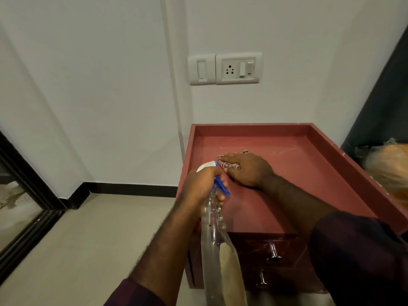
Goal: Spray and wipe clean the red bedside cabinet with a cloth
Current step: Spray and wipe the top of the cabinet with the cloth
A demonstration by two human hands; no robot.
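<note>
The red bedside cabinet [293,164] stands against the white wall, its top a shallow tray with raised rims. My right hand [247,168] lies flat on a striped cloth [229,165] and presses it onto the left part of the top. My left hand [202,186] grips the neck of a clear spray bottle [217,250] with a white head and blue trigger. The bottle hangs over the cabinet's front left corner. Faint streaks show on the top near the back right.
Two drawers with chrome handles [273,253] face me below the top. A switch and socket plate [225,68] sits on the wall above. A dark-framed glass door [24,208] is at the left. An orange bag [390,168] lies beside the cabinet on the right.
</note>
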